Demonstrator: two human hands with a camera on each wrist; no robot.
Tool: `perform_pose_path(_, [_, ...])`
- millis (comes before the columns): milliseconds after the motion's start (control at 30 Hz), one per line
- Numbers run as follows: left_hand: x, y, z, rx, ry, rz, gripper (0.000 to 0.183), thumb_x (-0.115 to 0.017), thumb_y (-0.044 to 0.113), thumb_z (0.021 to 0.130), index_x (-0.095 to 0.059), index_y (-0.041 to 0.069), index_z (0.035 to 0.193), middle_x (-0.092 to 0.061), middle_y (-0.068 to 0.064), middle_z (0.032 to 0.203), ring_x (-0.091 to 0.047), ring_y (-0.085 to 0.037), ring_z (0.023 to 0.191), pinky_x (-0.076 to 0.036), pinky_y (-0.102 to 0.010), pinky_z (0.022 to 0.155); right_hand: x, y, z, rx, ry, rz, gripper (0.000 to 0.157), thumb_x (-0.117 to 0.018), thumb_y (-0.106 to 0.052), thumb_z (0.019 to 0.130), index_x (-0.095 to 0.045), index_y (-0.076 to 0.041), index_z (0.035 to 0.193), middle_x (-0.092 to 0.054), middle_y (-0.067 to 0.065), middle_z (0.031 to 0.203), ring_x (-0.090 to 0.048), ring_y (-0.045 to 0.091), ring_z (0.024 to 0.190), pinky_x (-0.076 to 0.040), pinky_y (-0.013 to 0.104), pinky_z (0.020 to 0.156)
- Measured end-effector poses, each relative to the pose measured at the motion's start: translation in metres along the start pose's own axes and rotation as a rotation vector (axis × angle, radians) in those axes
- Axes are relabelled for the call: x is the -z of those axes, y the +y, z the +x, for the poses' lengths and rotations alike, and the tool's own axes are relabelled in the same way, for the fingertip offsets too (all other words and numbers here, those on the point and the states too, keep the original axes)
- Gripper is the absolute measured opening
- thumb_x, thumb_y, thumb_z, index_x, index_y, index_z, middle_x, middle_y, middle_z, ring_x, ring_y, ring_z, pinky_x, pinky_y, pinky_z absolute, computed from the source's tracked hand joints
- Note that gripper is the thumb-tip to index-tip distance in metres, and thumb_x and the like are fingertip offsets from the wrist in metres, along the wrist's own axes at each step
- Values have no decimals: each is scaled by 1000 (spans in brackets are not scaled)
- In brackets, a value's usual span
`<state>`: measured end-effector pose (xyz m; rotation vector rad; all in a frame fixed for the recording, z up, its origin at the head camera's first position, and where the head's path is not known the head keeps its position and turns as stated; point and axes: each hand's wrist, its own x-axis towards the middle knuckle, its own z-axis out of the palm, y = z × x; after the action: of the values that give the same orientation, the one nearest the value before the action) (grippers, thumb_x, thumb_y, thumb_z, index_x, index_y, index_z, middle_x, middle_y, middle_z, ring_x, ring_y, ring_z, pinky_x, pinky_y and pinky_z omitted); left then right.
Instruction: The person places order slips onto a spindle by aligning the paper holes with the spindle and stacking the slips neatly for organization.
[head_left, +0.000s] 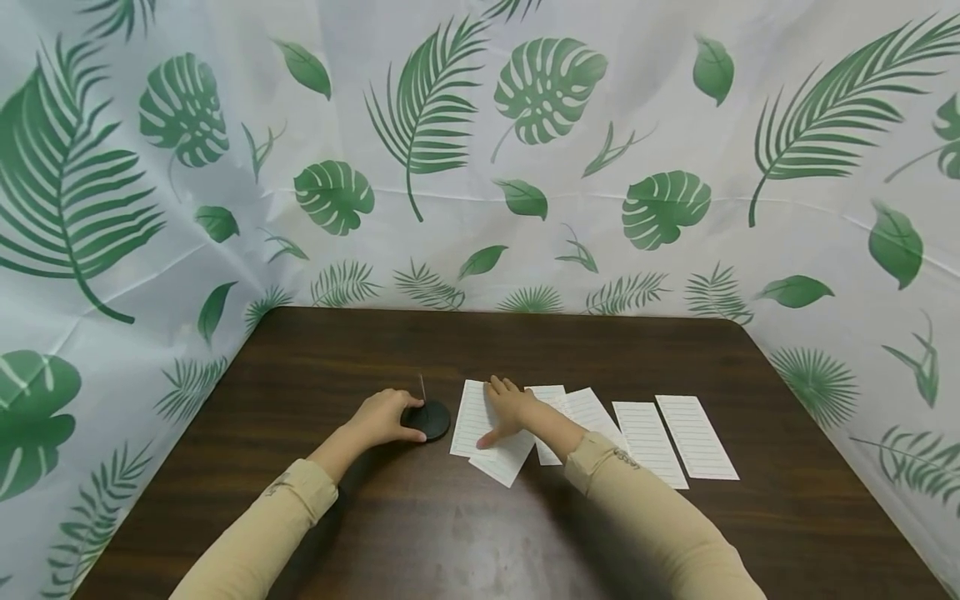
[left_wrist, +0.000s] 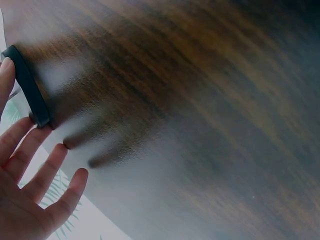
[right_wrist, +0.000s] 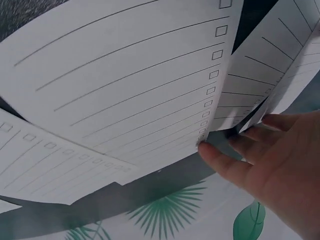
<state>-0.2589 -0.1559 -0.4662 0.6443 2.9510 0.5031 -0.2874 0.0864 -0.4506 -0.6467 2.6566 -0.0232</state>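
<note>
My left hand (head_left: 378, 417) holds a bill spike by its round black base (head_left: 429, 422), thumb and fingertips at opposite sides of the rim. A thin pin (head_left: 422, 387) stands upright from that base. In the left wrist view the base (left_wrist: 31, 90) looks like a dark flat disc on the table. My right hand (head_left: 510, 408) lies with fingers spread over two overlapping lined paper slips (head_left: 468, 417), just right of the spike. The right wrist view shows the fingers (right_wrist: 225, 162) at the edges of slips printed with lines and small checkboxes.
To the right lie several more white lined slips: two overlapping ones partly behind the right forearm, then a slip (head_left: 648, 437) and another slip (head_left: 697, 437) side by side. The dark wooden table (head_left: 345, 350) meets a leaf-patterned cloth (head_left: 480, 208) at its back and sides.
</note>
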Motion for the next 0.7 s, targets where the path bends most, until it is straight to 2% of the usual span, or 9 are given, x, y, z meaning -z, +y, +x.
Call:
perform_pose_path(333, [-1,0,0,-4,6,-5,60,-81,39,70,-66,4,116,-67,-13,114,-61,-31,107,-53,-46,90,-1,-2,-2,-9,16,-2,109,-75,-55,70,-20,-3,148,-17,20,155,-20,40,142,-27,63,111])
perform_pose_path(533, [-1,-1,2,-13,9,2,60,-81,39,70,-66,4,116,-67,-13,113,-61,-31,106,-53,-47,90,-2,-1,-3,14,72,33,108,-78,-50,69,-23,-3,148,-23,23,153,-25,43,139,-29,65,108])
perform_pose_path(700, [-2,-2,0,6,2,-6,60,-81,40,71,-65,6,118,-66,-13,115,-61,-31,108,-53,-46,91,-4,-1,-2,28,86,64,103,-79,-47,69,-27,-3,146,-24,24,152,-26,44,138,-29,66,108])
